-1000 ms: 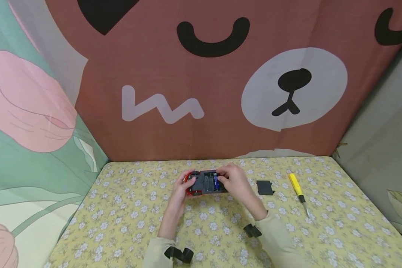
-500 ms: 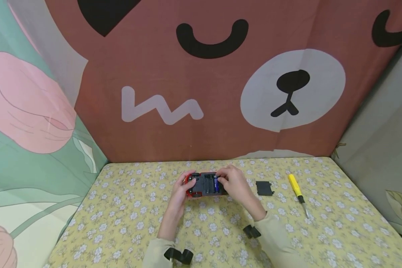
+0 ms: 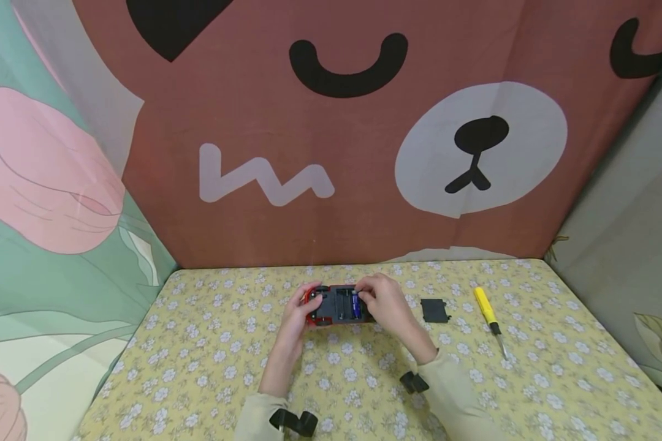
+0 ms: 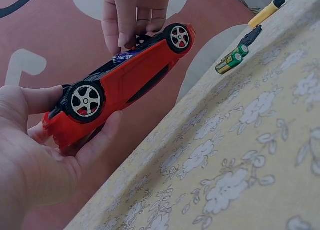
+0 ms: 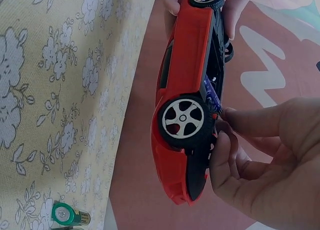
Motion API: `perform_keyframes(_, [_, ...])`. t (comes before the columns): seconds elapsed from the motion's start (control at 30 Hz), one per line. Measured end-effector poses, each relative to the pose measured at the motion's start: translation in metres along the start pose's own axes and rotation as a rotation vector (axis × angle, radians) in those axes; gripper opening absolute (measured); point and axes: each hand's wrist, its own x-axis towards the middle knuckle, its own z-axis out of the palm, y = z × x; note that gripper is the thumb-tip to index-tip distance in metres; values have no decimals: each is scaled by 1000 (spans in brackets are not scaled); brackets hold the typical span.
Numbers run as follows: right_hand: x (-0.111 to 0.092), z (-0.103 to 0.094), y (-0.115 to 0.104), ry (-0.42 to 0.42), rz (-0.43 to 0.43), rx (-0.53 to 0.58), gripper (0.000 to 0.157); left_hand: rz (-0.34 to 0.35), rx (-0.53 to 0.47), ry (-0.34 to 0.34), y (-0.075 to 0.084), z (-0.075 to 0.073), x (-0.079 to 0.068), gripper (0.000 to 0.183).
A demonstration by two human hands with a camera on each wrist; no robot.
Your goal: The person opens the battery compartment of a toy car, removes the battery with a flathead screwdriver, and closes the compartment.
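A red toy car (image 3: 328, 307) is held upside down above the table, its black underside and uncovered battery compartment facing up. My left hand (image 3: 293, 317) grips one end of the car, thumb on the underside and fingers round the body. In the compartment lies a blue battery (image 3: 355, 306), beside a slot without one. My right hand (image 3: 387, 303) pinches at the battery's far end with thumb and forefinger; the right wrist view shows those fingertips right at the battery (image 5: 212, 95), close to a rear wheel (image 5: 183, 118).
A black battery cover (image 3: 434, 310) lies on the flowered cloth (image 3: 226, 367) right of the hands. Beyond it is a yellow-handled screwdriver (image 3: 486, 308). Two green batteries (image 4: 231, 60) lie on the cloth near the cover; in the head view they are hidden. A printed curtain (image 3: 254, 233) stands behind.
The blue battery shifts slightly within the compartment under my right fingertips. My left hand keeps the car nearly still; the head view tilts a little.
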Motion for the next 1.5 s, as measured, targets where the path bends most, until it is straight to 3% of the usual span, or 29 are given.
perform_keyframes(0.6, [0, 0, -5, -9, 8, 136, 15, -13, -14, -5, -1, -2, 2, 41])
perform_keyframes(0.83, [1, -3, -2, 50, 9, 232, 14, -10, -19, -6, -1, -3, 2, 41])
perform_keyframes(1.1, [5, -22, 5, 120, 4, 258, 12, -7, -33, -12, 0, -2, 2, 41])
perform_keyframes(1.5, [3, -52, 23, 145, 119, 450, 19, -6, -48, -17, -2, 0, 3, 42])
